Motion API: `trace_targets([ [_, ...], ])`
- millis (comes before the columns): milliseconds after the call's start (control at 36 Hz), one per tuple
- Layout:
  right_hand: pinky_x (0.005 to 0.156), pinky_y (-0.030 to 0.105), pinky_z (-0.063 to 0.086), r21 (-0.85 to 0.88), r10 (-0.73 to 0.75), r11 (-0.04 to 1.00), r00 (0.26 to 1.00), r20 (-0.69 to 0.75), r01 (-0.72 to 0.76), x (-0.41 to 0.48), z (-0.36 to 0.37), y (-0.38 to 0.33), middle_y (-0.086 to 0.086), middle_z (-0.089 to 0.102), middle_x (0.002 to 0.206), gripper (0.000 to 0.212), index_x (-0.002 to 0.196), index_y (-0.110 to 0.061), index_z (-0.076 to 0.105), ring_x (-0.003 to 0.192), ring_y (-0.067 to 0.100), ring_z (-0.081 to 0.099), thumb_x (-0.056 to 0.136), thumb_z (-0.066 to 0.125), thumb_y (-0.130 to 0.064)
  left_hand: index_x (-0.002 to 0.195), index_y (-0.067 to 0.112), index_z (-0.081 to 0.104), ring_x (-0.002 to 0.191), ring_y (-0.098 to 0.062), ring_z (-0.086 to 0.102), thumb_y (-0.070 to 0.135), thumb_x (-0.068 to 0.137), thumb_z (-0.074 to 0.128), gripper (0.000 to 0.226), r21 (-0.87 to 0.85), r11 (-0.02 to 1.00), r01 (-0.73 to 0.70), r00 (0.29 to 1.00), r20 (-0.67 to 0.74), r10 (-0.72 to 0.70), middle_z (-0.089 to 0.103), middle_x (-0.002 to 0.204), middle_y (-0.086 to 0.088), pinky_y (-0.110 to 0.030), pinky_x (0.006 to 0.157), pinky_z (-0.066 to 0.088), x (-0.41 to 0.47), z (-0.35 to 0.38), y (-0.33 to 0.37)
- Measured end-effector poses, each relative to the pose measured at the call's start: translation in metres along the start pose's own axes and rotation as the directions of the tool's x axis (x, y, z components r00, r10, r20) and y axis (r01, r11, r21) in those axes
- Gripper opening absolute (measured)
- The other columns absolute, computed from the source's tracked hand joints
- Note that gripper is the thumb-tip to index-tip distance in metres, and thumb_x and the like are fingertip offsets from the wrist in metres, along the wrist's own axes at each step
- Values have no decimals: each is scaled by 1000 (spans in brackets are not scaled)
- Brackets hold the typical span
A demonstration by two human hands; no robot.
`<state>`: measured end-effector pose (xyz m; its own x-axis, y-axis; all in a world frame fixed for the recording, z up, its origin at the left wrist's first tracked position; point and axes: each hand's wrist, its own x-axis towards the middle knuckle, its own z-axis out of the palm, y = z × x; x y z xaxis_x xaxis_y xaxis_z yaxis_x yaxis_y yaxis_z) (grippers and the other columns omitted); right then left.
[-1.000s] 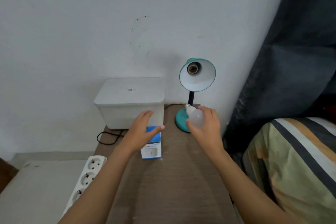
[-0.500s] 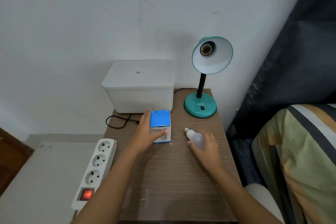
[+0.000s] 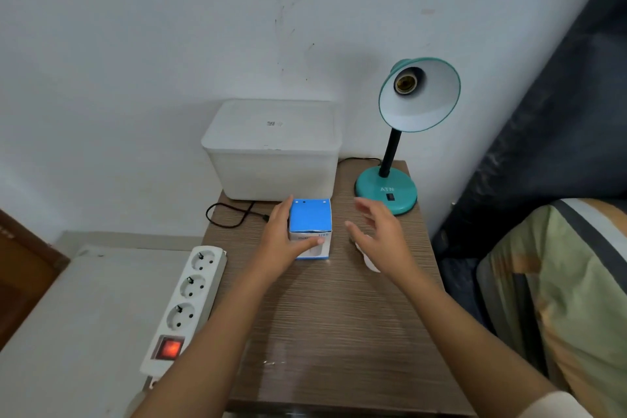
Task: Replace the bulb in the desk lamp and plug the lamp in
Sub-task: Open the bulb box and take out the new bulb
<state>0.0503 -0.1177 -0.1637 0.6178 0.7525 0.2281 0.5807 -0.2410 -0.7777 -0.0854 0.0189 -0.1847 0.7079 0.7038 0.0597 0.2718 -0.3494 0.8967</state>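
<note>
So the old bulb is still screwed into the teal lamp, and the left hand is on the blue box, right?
Not quite. The head view shows the teal lamp with an empty socket; no bulb is screwed in. A white bulb lies on the table, mostly hidden under the right hand. The left hand is on the blue box, as you said.

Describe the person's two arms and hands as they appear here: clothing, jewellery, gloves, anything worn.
Both forearms are bare from wrist to the frame's bottom edge. The left hand and right hand wear no gloves, and no rings, watch or bracelets show. The fingers are slim with short nails. At the bottom right corner, a pale cream fabric edge shows by the right arm, possibly a sleeve; that cannot be told for sure.
</note>
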Motion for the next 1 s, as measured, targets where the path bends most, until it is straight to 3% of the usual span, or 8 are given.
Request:
trace_targets([
  [139, 103, 26, 41, -116, -205, 963, 942, 266, 242, 19, 7, -19, 2, 53, 128, 45, 129, -12, 51, 116, 11, 50, 86, 63, -23, 143, 12, 29, 117, -3, 37, 27, 63, 85, 99, 10, 1000, -19, 1000, -24, 19, 38, 133, 3, -18, 96, 32, -1, 2, -4],
  [389, 105, 21, 35, -258, -249, 876, 839, 483, 408, 31, -1, -22, -3, 50, 136, 51, 131, -16, 54, 125, 10, 45, 85, 65, -35, 143, 12, 30, 119, -3, 37, 21, 69, 82, 91, 9, 1000, -22, 1000, -2, 22, 36, 141, -2, -16, 96, 33, -4, -2, -7],
  [806, 91, 14, 36, -290, -273, 856, 851, 449, 428, 39, 0, -33, -1, 58, 127, 39, 121, -14, 64, 115, 10, 54, 87, 63, -33, 143, 15, 29, 118, -1, 35, 20, 70, 81, 90, 25, 1000, -6, 999, 31, 6, 34, 145, -3, -12, 91, 34, -1, -6, -9],
  [889, 93, 20, 43, -304, -282, 844, 847, 451, 443, 39, 1, -36, 0, 59, 126, 40, 120, -13, 64, 112, 12, 55, 86, 64, -33, 143, 17, 28, 116, 0, 34, 21, 71, 80, 90, 33, 999, -7, 999, 41, 6, 34, 145, -2, -4, 82, 34, -1, -6, -9],
  [1000, 90, 31, 50, -368, -302, 786, 828, 472, 496, 40, 0, -38, 3, 62, 124, 40, 118, -10, 65, 111, 16, 57, 86, 63, -33, 144, 17, 28, 120, -3, 35, 22, 71, 80, 90, 42, 999, 8, 999, 50, -10, 34, 146, -1, -10, 85, 36, 0, -8, -7],
])
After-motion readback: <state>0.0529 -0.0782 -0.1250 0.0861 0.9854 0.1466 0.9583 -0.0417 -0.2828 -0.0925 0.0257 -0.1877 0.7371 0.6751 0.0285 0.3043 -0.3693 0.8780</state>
